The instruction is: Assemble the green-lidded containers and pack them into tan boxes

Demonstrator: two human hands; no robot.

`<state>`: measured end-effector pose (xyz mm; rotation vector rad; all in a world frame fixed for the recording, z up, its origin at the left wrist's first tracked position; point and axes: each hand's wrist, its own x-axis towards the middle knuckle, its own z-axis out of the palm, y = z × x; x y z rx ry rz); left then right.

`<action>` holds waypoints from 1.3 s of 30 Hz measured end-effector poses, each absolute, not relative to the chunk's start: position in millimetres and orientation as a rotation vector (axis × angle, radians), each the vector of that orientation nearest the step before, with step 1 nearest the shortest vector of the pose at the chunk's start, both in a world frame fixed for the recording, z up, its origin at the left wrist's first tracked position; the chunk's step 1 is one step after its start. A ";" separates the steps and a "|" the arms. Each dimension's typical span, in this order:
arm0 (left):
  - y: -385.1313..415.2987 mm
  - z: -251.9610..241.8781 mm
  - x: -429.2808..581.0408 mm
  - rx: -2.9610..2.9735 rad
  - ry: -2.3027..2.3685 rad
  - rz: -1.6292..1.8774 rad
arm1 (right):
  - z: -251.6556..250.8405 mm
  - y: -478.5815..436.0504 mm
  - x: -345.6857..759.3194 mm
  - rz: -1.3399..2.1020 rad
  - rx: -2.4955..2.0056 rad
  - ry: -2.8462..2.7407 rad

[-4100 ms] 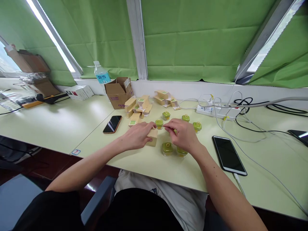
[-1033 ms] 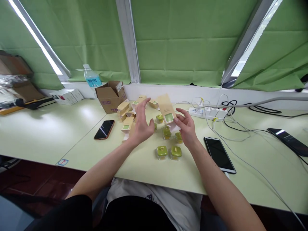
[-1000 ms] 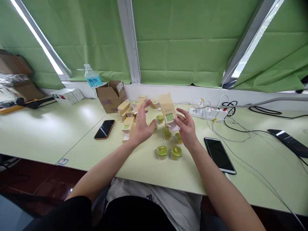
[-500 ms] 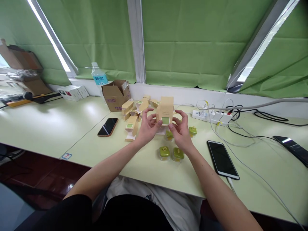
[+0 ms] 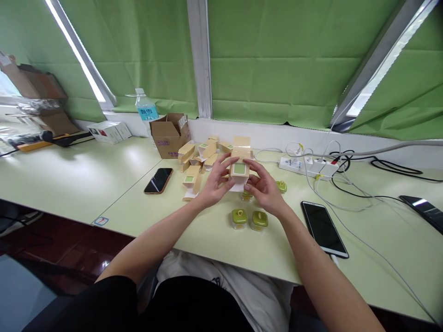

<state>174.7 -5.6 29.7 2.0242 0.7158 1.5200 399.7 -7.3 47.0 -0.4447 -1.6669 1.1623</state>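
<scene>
Two green-lidded jars stand side by side on the near part of the table. Just beyond, the left hand and right hand grasp a small tan carton between them, fingertips at its left and right sides. Light, even pressure from both would likely keep its thin walls from buckling. Farther off, to the left, similar cartons lie heaped beside a brown box.

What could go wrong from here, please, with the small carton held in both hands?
The small carton, held between the left hand and the right hand, might crease under pressure. Lowered, it could knock the partly hidden green-lidded jar. The right forearm might nudge the white-edged phone beside it.
</scene>
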 end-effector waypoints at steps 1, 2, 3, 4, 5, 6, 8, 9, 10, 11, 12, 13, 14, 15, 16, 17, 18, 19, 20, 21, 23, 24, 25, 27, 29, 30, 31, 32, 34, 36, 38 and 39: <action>-5.4 28.9 173.1 2.005 0.687 1.476 | 47.9 -7.3 400.6 1.183 -0.442 -1.669; -5.6 28.3 172.3 1.987 0.671 1.453 | 48.8 -7.3 401.4 1.196 -0.444 -1.672; -5.9 28.1 172.5 1.972 0.671 1.454 | 49.5 -7.3 402.0 1.196 -0.451 -1.672; -6.3 28.0 173.6 1.962 0.686 1.473 | 49.9 -7.2 402.1 1.183 -0.463 -1.669; -6.8 27.9 175.4 1.955 0.711 1.506 | 49.9 -7.1 401.7 1.162 -0.477 -1.660; -7.1 27.7 177.7 1.952 0.735 1.544 | 49.3 -6.9 400.9 1.136 -0.490 -1.648; -7.4 26.9 182.6 1.950 0.768 1.614 | 46.3 -6.3 397.9 1.086 -0.514 -1.626; -7.3 26.3 184.7 1.949 0.774 1.640 | 44.1 -6.0 396.0 1.061 -0.529 -1.620; -7.1 25.5 186.6 1.945 0.775 1.664 | 41.6 -5.7 394.0 1.034 -0.546 -1.620; -6.8 24.7 188.0 1.939 0.776 1.683 | 38.9 -5.6 391.9 1.004 -0.565 -1.626; -6.6 24.0 189.2 1.931 0.778 1.699 | 36.3 -5.7 390.0 0.971 -0.585 -1.633; -6.4 23.4 190.2 1.921 0.780 1.713 | 34.0 -6.0 388.1 0.937 -0.605 -1.642; -6.3 22.9 191.0 1.912 0.780 1.725 | 32.1 -6.6 386.4 0.906 -0.621 -1.649; -6.2 22.6 191.7 1.903 0.779 1.738 | 30.8 -7.4 384.9 0.882 -0.635 -1.654; -6.1 22.3 192.3 1.895 0.778 1.746 | 29.9 -8.5 383.5 0.865 -0.648 -1.655; -6.0 22.1 192.7 1.890 0.777 1.751 | 29.7 -9.6 382.4 0.855 -0.660 -1.653; -6.0 21.7 192.9 1.889 0.773 1.753 | 29.8 -10.7 381.6 0.849 -0.670 -1.650; -6.0 21.4 192.8 1.893 0.767 1.750 | 30.4 -11.7 381.0 0.844 -0.679 -1.649; -6.0 20.9 192.3 1.899 0.759 1.744 | 31.3 -12.5 380.7 0.838 -0.686 -1.648; -6.0 20.4 191.3 1.907 0.749 1.729 | 32.3 -13.1 380.7 0.827 -0.692 -1.649; -6.3 19.6 188.4 1.932 0.706 1.655 | 34.4 -13.6 381.5 0.796 -0.695 -1.646; -6.4 19.4 186.7 1.946 0.671 1.597 | 35.4 -13.5 382.2 0.784 -0.695 -1.642; -6.6 19.4 185.1 1.962 0.634 1.534 | 36.1 -13.2 382.9 0.777 -0.696 -1.634; -6.9 19.6 182.9 2.002 0.584 1.429 | 37.0 -12.2 384.3 0.771 -0.697 -1.617; -7.4 20.0 182.5 2.042 0.592 1.384 | 36.9 -11.0 385.3 0.783 -0.702 -1.607; -7.7 20.2 182.9 2.057 0.609 1.377 | 36.6 -10.4 385.5 0.792 -0.706 -1.604; -8.0 20.3 183.6 2.064 0.626 1.375 | 36.1 -9.9 385.6 0.802 -0.710 -1.601; -8.4 20.5 184.5 2.063 0.636 1.377 | 35.7 -9.4 385.7 0.813 -0.713 -1.600; -9.2 21.0 186.3 2.043 0.639 1.385 | 35.0 -8.9 385.8 0.826 -0.717 -1.597; -9.7 21.7 187.5 2.014 0.625 1.408 | 35.1 -9.0 386.4 0.833 -0.710 -1.599; -9.6 22.5 187.9 1.983 0.601 1.455 | 35.6 -9.6 387.1 0.841 -0.689 -1.608; -9.4 22.9 187.8 1.963 0.591 1.481 | 36.0 -10.0 387.5 0.848 -0.673 -1.615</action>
